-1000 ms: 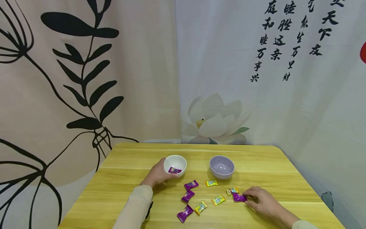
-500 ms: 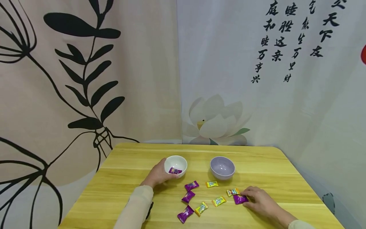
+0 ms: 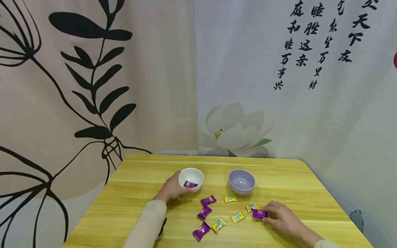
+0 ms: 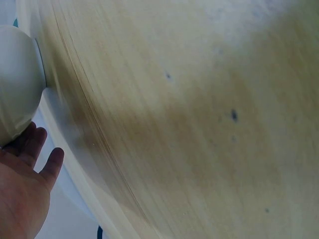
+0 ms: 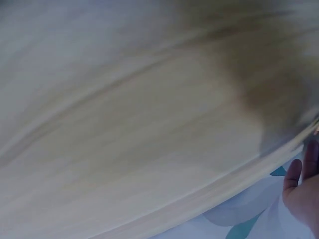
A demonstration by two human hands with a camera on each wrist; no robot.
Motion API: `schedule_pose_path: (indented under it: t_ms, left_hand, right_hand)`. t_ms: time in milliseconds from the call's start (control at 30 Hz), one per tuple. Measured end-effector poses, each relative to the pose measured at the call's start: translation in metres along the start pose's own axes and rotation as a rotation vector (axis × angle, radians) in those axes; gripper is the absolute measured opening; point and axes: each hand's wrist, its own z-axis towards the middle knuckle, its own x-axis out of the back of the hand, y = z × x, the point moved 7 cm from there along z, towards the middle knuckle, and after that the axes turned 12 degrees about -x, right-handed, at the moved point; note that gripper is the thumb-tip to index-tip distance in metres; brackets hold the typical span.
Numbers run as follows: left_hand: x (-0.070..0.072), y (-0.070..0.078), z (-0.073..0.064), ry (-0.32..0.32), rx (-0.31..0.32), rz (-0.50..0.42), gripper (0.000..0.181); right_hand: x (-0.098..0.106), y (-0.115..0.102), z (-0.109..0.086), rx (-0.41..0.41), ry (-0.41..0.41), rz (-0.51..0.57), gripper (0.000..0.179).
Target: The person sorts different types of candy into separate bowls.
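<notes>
Right hand (image 3: 285, 218) is pinching the right end of a purple candy (image 3: 258, 214) between thumb and fingers. Candy is lying near the right side of the desk (image 3: 149, 165), long axis running about left-right, left end pointing toward mid-desk, right end pointing into the grip. Yellow candy (image 3: 252, 207) is sitting right behind it, also running roughly left-right, right end angling slightly away from the person.

Left hand (image 3: 170, 187) is gripping a white bowl (image 3: 194, 173) from its left side, fingers curling around, thumb in front; bowl's mouth is facing up. Inside, a wrapped purple piece (image 3: 190, 184) is lying roughly left-right. Lilac bowl (image 3: 242, 181) is standing to the right, well apart from both hands. Nearest purple sweet (image 3: 201, 231) is slanting, far end pointing right; yellow sweet (image 3: 218, 225) is slanting the same way beside it.
</notes>
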Motion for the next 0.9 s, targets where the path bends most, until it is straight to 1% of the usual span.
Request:
schedule_pose_path:
  t_ms: [167,267,500,567,667,767,900]
  left_hand:
    - [0.0,0.001,0.0,0.0,-0.007,0.004,0.101]
    - [0.0,0.001,0.0,0.0,-0.009,0.001,0.1]
    - [0.001,0.001,0.0,-0.002,-0.008,-0.001,0.101]
    - [0.0,0.001,0.0,-0.003,-0.008,0.0,0.102]
    - [0.0,0.0,0.0,-0.003,-0.007,0.001,0.102]
    - [0.0,-0.001,0.001,-0.003,-0.009,0.006,0.102]
    - [0.0,-0.002,0.002,-0.003,-0.013,0.015,0.101]
  right_hand:
    - [0.005,-0.014,0.005,-0.002,0.072,0.025,0.024]
    - [0.005,-0.023,0.011,-0.024,0.091,0.042,0.023]
    - [0.001,-0.042,0.03,-0.144,0.061,0.097,0.023]
    - [0.0,-0.049,0.036,-0.161,0.059,0.118,0.023]
    - [-0.002,-0.062,0.046,-0.147,0.07,0.143,0.022]
    - [-0.004,-0.076,0.055,-0.125,0.095,0.141,0.022]
    - [-0.008,-0.092,0.066,-0.117,0.101,0.149,0.023]
